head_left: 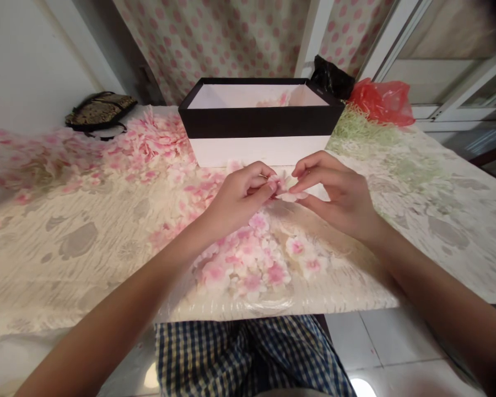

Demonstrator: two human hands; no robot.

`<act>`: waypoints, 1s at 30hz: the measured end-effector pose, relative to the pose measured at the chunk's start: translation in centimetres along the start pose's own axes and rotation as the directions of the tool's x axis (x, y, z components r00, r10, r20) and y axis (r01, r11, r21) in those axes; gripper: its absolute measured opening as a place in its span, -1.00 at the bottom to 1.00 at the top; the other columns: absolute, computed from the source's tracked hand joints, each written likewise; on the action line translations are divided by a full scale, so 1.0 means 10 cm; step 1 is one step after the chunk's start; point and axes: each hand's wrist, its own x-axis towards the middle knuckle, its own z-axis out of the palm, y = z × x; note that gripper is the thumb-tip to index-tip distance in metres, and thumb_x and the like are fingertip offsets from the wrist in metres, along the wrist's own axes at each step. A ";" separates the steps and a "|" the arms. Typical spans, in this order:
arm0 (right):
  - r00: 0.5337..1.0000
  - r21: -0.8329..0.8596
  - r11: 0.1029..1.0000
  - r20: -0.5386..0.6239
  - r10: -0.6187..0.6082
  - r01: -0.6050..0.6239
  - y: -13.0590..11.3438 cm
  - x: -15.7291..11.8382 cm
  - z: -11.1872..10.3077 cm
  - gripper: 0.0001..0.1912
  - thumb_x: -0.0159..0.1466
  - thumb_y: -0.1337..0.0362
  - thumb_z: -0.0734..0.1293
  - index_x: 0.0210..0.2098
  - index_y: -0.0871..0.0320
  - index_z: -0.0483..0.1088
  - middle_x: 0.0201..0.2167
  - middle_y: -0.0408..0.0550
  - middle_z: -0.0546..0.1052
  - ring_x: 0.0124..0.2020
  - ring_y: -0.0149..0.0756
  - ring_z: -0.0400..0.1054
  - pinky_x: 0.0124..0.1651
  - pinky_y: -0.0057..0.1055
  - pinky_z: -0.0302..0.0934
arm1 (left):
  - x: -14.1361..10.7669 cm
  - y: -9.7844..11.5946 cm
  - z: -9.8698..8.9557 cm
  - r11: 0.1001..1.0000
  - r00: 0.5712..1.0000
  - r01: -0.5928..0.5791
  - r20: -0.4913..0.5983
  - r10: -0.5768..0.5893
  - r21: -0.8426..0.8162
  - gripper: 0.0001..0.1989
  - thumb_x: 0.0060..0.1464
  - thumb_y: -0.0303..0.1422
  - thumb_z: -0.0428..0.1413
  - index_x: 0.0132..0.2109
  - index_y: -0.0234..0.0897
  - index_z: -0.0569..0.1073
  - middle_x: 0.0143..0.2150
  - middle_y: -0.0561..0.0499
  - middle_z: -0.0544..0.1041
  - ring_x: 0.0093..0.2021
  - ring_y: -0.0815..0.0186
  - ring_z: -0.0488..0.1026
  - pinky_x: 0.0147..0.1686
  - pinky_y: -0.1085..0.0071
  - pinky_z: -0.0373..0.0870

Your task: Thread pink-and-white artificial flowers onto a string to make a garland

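Between my left hand and my right hand, fingertips pinch a small pale pink artificial flower. Both hands hold it just in front of an open box, which has a black upper band and a white lower part. Its white interior holds some pink blooms. A heap of pink-and-white artificial flowers lies below my wrists on the patterned table cover, and a larger heap sits left of the box.
A dark patterned bag lies at the far left of the table. Green shredded filler, a black plastic bag and a red plastic bag sit behind the box's right side. A polka-dot curtain hangs behind.
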 end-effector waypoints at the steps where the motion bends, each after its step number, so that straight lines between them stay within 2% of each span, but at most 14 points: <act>1: 1.000 -0.029 0.999 0.014 -0.019 0.019 0.01 0.00 0.01 -0.89 0.12 0.39 0.39 -0.37 0.04 0.47 -0.22 -0.10 0.42 -0.17 -0.30 0.36 -0.09 -0.27 0.28 | 0.00 0.00 0.00 1.000 1.000 -0.008 0.018 0.007 0.006 -0.92 0.16 -0.37 0.07 -0.24 -0.30 0.36 -0.38 0.05 0.46 -0.36 0.42 0.45 -0.38 0.53 0.35; 3: 0.999 -0.063 0.997 0.016 -0.042 0.043 0.03 0.00 0.04 -0.87 0.13 0.42 0.38 -0.37 0.06 0.46 -0.21 -0.09 0.42 -0.16 -0.30 0.36 -0.08 -0.27 0.27 | -0.01 0.01 0.01 1.000 0.998 -0.015 0.056 0.015 -0.005 -0.92 0.16 -0.37 0.06 -0.24 -0.30 0.35 -0.38 0.06 0.46 -0.35 0.43 0.45 -0.36 0.53 0.34; 7: 0.997 -0.084 0.994 0.037 -0.064 0.067 0.04 -0.02 0.07 -0.82 0.13 0.48 0.35 -0.35 0.06 0.42 -0.30 -0.12 0.48 -0.25 -0.33 0.41 -0.20 -0.34 0.28 | -0.03 0.01 0.02 0.999 0.994 -0.048 0.100 0.049 -0.013 -0.94 0.17 -0.40 0.04 -0.23 -0.30 0.33 -0.36 0.05 0.47 -0.30 0.42 0.47 -0.31 0.54 0.33; 11: 0.997 -0.092 0.994 0.037 -0.062 0.065 0.03 -0.02 0.08 -0.83 0.13 0.49 0.35 -0.37 0.07 0.39 -0.36 -0.15 0.48 -0.31 -0.35 0.41 -0.26 -0.37 0.27 | -0.03 0.00 0.02 0.997 0.991 -0.068 0.115 0.065 0.023 -0.97 0.17 -0.43 0.04 -0.23 -0.30 0.33 -0.36 0.06 0.49 -0.28 0.42 0.48 -0.30 0.56 0.32; 19: 0.999 -0.119 0.992 0.015 -0.046 0.047 0.01 -0.03 0.07 -0.85 0.14 0.45 0.34 -0.41 0.07 0.33 -0.36 -0.14 0.45 -0.31 -0.33 0.38 -0.26 -0.34 0.26 | -0.04 0.02 0.03 0.997 0.992 -0.051 0.117 0.044 0.056 -0.99 0.17 -0.45 0.03 -0.23 -0.30 0.33 -0.33 0.05 0.49 -0.25 0.42 0.49 -0.28 0.57 0.34; 23: 0.999 -0.042 0.999 0.048 0.007 -0.005 0.01 -0.04 0.10 -0.85 0.15 0.44 0.33 -0.42 0.08 0.30 -0.37 -0.15 0.43 -0.31 -0.34 0.37 -0.26 -0.35 0.26 | -0.05 0.02 0.04 0.995 0.988 -0.073 0.144 0.063 0.064 -0.97 0.17 -0.46 0.03 -0.21 -0.29 0.33 -0.33 0.06 0.50 -0.27 0.43 0.48 -0.30 0.57 0.33; 25: 0.997 0.048 0.996 0.037 0.072 -0.074 0.03 -0.05 0.11 -0.85 0.17 0.43 0.32 -0.37 0.06 0.28 -0.37 -0.16 0.41 -0.31 -0.34 0.37 -0.27 -0.37 0.27 | -0.05 0.02 0.04 0.994 0.984 -0.084 0.161 0.071 0.075 -0.95 0.18 -0.43 0.02 -0.19 -0.28 0.34 -0.31 0.05 0.50 -0.26 0.42 0.48 -0.29 0.55 0.34; 27: 0.992 0.095 0.987 0.007 0.128 -0.128 0.06 -0.06 0.12 -0.78 0.18 0.41 0.31 -0.22 0.02 0.27 -0.34 -0.16 0.39 -0.29 -0.33 0.36 -0.26 -0.37 0.28 | -0.05 0.02 0.03 0.988 0.986 -0.084 0.154 0.063 0.130 -0.89 0.20 -0.39 0.00 -0.14 -0.28 0.35 -0.25 0.01 0.51 -0.24 0.39 0.48 -0.27 0.51 0.35; 29: 0.987 0.038 0.988 -0.058 0.150 -0.148 0.10 -0.05 0.10 -0.71 0.20 0.40 0.29 -0.11 0.01 0.25 -0.32 -0.14 0.38 -0.28 -0.32 0.35 -0.25 -0.35 0.28 | -0.05 0.02 0.02 0.970 0.987 -0.087 0.152 0.052 0.227 -0.85 0.21 -0.39 -0.03 -0.12 -0.27 0.39 -0.20 -0.01 0.51 -0.21 0.36 0.47 -0.24 0.47 0.35; 30: 0.986 -0.024 0.989 -0.087 0.143 -0.146 0.11 -0.04 0.08 -0.73 0.21 0.40 0.28 -0.12 0.02 0.27 -0.32 -0.14 0.39 -0.29 -0.31 0.34 -0.24 -0.34 0.27 | -0.06 0.02 0.03 0.956 0.983 -0.102 0.175 0.054 0.274 -0.84 0.20 -0.40 -0.03 -0.14 -0.27 0.42 -0.20 -0.01 0.52 -0.22 0.36 0.47 -0.24 0.46 0.34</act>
